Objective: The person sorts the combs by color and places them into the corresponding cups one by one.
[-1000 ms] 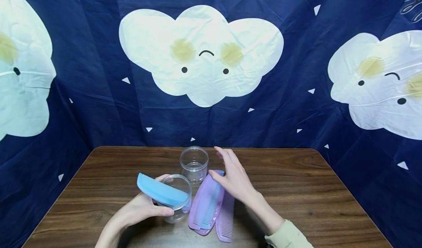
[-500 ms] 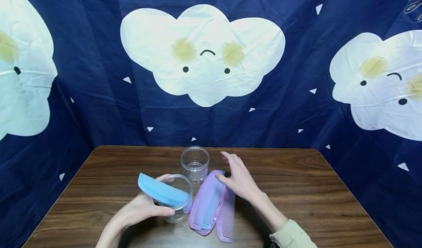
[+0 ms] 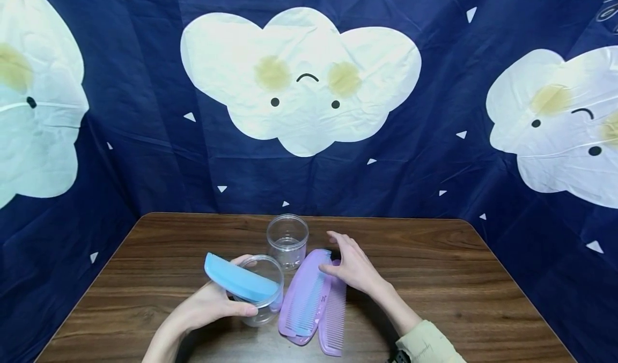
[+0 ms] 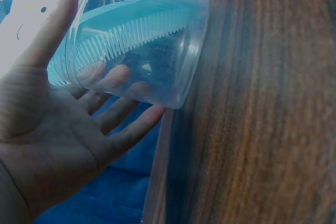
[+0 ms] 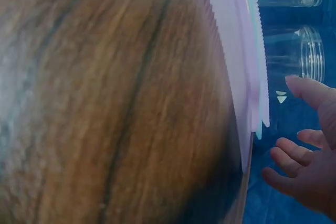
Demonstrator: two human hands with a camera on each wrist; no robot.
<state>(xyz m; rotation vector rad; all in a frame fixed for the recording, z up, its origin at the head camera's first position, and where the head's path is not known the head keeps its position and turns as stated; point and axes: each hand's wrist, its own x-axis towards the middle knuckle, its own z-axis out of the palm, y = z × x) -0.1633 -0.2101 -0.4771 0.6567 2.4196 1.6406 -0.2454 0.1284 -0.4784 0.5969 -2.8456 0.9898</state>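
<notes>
My left hand [image 3: 212,300] grips a clear plastic jar [image 3: 263,315], thumb on the near side and fingers round the far side. A light blue comb [image 3: 240,281] leans in that jar, one end sticking out over the rim to the left. In the left wrist view its teeth [image 4: 123,40] show through the wall. To the jar's right lies an overlapping stack: a purple comb [image 3: 300,293], a blue comb [image 3: 309,312] and another purple comb [image 3: 333,320]. Over the stack's far end hovers my right hand [image 3: 356,266], fingers spread and loosely bent, holding nothing.
A second clear jar [image 3: 288,247] stands upright just behind the combs, with nothing seen inside. Everything is on a brown wooden table [image 3: 449,282]. A dark blue cloth [image 3: 309,180] with white clouds hangs behind the far edge.
My right hand has drawn back slightly toward me and to the right over the combs. My left hand keeps hold of the jar with the comb in it.
</notes>
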